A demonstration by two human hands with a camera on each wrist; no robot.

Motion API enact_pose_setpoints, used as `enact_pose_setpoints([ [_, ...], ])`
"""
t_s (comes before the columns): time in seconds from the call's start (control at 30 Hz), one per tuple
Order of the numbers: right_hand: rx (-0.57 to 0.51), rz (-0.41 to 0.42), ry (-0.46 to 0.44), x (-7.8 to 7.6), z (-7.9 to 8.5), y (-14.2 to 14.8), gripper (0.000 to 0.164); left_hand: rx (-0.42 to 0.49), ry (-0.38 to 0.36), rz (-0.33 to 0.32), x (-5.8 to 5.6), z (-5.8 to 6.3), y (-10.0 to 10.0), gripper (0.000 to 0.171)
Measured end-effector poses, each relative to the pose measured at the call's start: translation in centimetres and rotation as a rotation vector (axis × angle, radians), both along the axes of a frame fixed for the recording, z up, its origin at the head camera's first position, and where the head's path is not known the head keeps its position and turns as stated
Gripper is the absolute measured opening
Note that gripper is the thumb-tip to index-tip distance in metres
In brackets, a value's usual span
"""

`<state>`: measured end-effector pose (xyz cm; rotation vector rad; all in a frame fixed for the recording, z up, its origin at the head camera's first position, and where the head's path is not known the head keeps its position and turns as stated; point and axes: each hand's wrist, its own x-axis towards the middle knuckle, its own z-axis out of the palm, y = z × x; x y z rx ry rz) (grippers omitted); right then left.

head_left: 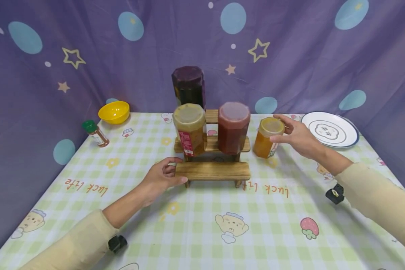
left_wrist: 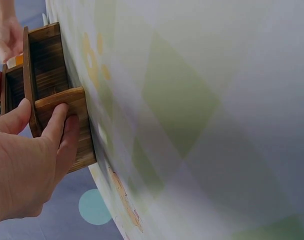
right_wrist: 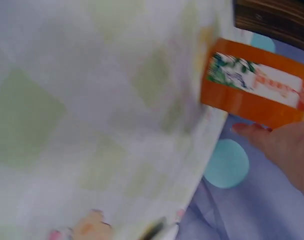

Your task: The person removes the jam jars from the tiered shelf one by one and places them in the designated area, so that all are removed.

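My left hand [head_left: 158,178] grips the left end of the low front step of a wooden tiered stand [head_left: 212,170]. In the left wrist view, its thumb and fingers lie about the end of that board [left_wrist: 62,97]. At the right, my right hand [head_left: 298,137] holds a small jar [head_left: 264,144] with orange contents and a yellow lid, thumb in front and fingers behind the lid. The jar's label [right_wrist: 257,80] shows in the right wrist view. On the stand are a yellow-lidded jar [head_left: 192,135], a red jar [head_left: 233,129] and, higher up, a dark jar [head_left: 189,88].
A yellow bowl [head_left: 114,113] and a green-capped spice bottle [head_left: 96,134] stand at the back left. A white plate [head_left: 344,137] lies at the back right. Checked cloth [head_left: 273,225] covers the table, and a purple curtain [head_left: 165,45] hangs behind it.
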<state>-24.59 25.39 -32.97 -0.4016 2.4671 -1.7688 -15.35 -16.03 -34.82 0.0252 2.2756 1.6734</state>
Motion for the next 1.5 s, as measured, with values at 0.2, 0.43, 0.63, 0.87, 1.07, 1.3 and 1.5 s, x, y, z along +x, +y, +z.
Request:
enact_pose_setpoints([
  [0.2,-0.034,-0.025,0.018,-0.6,3.3,0.4,0.071,0.019,-0.003,-0.003,0.0,-0.1,-0.1,0.056],
  [0.43,-0.091,-0.021,0.079,-1.1,7.4,-0.4,0.068,0.022,0.0,-0.012,0.0,-0.1,-0.1,0.056],
  [0.63,-0.111,0.039,0.116,-1.1,10.3,-2.3,0.066,0.016,0.005,-0.014,0.0,0.0,0.0,0.055],
  [0.87,-0.057,0.1,0.109,-1.3,12.2,-5.3,0.067,0.008,0.009,-0.013,0.0,0.1,0.0,0.056],
  [1.07,0.052,0.164,0.123,-1.6,13.6,-8.4,0.07,-0.001,-0.002,-0.003,0.0,0.0,0.1,0.057],
  [1.3,0.125,0.235,0.157,-2.0,14.8,-11.6,0.073,0.008,-0.011,-0.004,0.1,0.1,0.1,0.057],
  [1.5,0.206,0.274,0.175,-2.7,15.7,-13.6,0.078,0.024,-0.008,-0.007,0.1,0.1,0.1,0.056],
])
